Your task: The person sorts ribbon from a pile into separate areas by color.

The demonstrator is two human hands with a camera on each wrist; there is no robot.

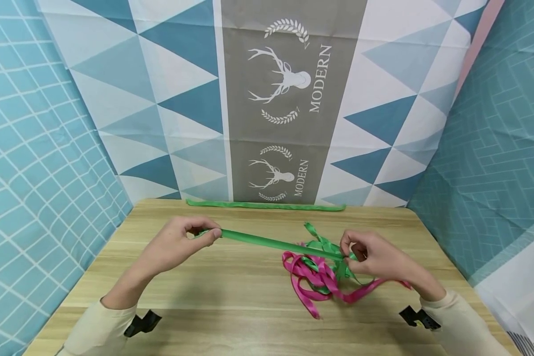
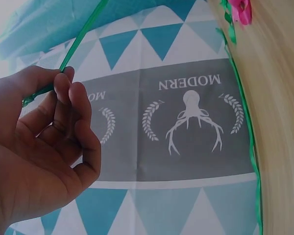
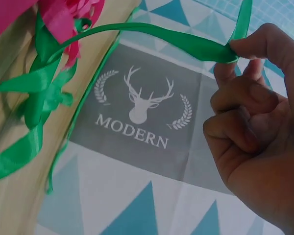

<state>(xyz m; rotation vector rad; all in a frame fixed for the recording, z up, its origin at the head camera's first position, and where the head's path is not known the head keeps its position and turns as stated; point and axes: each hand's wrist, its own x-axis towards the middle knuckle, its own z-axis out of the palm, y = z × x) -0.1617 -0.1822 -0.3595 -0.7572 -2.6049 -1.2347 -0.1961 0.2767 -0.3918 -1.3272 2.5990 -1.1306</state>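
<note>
A green ribbon (image 1: 267, 242) is stretched taut between both hands above the table. My left hand (image 1: 178, 244) pinches its left end between thumb and forefinger, with a short tail poking out behind the fingers in the left wrist view. At the other side my right hand (image 1: 374, 254) pinches the ribbon between thumb and forefinger, its other fingers curled. From that pinch the ribbon (image 3: 161, 35) runs on and droops toward the pile in the right wrist view. Below and beside the right hand lies a tangle of pink ribbon (image 1: 311, 272) and green ribbon (image 1: 322, 242).
Another green ribbon (image 1: 267, 205) lies straight along the back edge of the wooden table (image 1: 231, 306). Behind it hangs a patterned cloth (image 1: 276, 138) with deer heads and triangles. Blue cloths (image 1: 40, 163) close in the left and right sides.
</note>
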